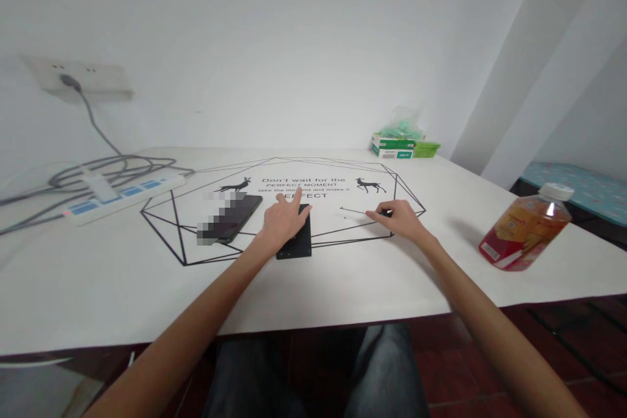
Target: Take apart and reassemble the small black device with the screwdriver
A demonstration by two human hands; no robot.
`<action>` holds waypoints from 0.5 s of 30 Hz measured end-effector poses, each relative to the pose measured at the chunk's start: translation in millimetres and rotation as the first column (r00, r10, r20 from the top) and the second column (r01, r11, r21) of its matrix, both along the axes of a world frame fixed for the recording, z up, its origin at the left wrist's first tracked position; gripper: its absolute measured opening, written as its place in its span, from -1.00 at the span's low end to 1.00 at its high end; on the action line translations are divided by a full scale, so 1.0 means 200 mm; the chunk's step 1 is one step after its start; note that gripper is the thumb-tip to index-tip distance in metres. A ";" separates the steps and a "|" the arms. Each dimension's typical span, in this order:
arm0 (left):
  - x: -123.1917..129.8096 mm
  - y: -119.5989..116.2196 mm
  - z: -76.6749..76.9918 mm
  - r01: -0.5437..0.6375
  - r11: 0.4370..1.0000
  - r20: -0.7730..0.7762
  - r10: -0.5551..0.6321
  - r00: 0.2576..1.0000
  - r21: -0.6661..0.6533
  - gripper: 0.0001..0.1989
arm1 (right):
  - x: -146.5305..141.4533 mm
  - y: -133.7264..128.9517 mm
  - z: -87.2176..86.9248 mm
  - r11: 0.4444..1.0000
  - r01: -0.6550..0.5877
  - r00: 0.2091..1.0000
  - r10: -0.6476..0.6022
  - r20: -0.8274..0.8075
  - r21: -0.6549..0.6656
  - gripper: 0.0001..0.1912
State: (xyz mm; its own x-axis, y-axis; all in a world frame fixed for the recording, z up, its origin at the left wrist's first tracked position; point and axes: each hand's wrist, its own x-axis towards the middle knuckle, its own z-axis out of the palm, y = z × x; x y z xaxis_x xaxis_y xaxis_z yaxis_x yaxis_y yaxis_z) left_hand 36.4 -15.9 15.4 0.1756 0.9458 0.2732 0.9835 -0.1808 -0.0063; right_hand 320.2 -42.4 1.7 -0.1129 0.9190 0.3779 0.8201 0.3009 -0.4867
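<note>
A flat black rectangular case [301, 245] lies on the table in front of me. My left hand [284, 217] rests across its upper left part with the fingers spread, covering some of it. To the right, my right hand [399, 217] is closed around a thin screwdriver [355, 211], its dark handle mostly hidden in the fingers. The slim shaft points left, low over the table. A tiny dark piece, perhaps a screw [345, 217], lies just below the shaft. Left of the case is a dark smartphone [245, 215], partly blurred out.
A power strip [132, 196] with coiled grey cable lies at the left, near a wall socket [88, 77]. On the right stands a bottle of amber drink [526, 228]. Green and white boxes [396, 145] sit at the back right. The white table [343, 294] carries printed lines, deer and lettering.
</note>
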 end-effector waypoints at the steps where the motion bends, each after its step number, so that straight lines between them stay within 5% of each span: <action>1: -0.02 0.00 0.01 0.009 1.000 -0.006 -0.009 1.000 0.007 -0.44 | 0.00 0.00 0.00 1.000 -0.001 1.000 0.001 -0.003 0.002 -0.57; 4: -0.13 0.01 0.04 0.040 0.999 -0.097 -0.043 0.994 -0.027 -0.53 | -0.01 -0.01 0.00 1.000 -0.008 1.000 0.008 -0.003 0.007 -0.57; 6: -0.20 0.02 0.06 0.148 0.981 -0.160 -0.167 0.973 -0.126 -0.42 | -0.02 -0.01 0.00 1.000 -0.017 1.000 0.017 0.020 0.000 -0.57; 10: -0.24 0.02 0.10 0.442 0.844 -0.177 -0.506 0.844 -0.304 -0.17 | -0.03 0.00 -0.02 0.999 -0.030 0.997 0.032 0.075 -0.022 -0.57; 15: -0.18 0.01 0.14 0.541 0.756 -0.106 -0.612 0.784 -0.368 -0.24 | -0.03 -0.01 -0.01 0.999 -0.035 0.998 0.036 0.048 -0.010 -0.55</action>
State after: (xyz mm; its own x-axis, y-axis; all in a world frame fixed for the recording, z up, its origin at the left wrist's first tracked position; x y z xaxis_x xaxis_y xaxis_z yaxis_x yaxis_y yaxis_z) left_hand 1.1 -14.8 43.9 0.7324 0.6712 -0.1145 0.6713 -0.7399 -0.0436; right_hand 315.2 -43.8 0.0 -0.1634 0.9174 0.3629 0.8316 0.3260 -0.4497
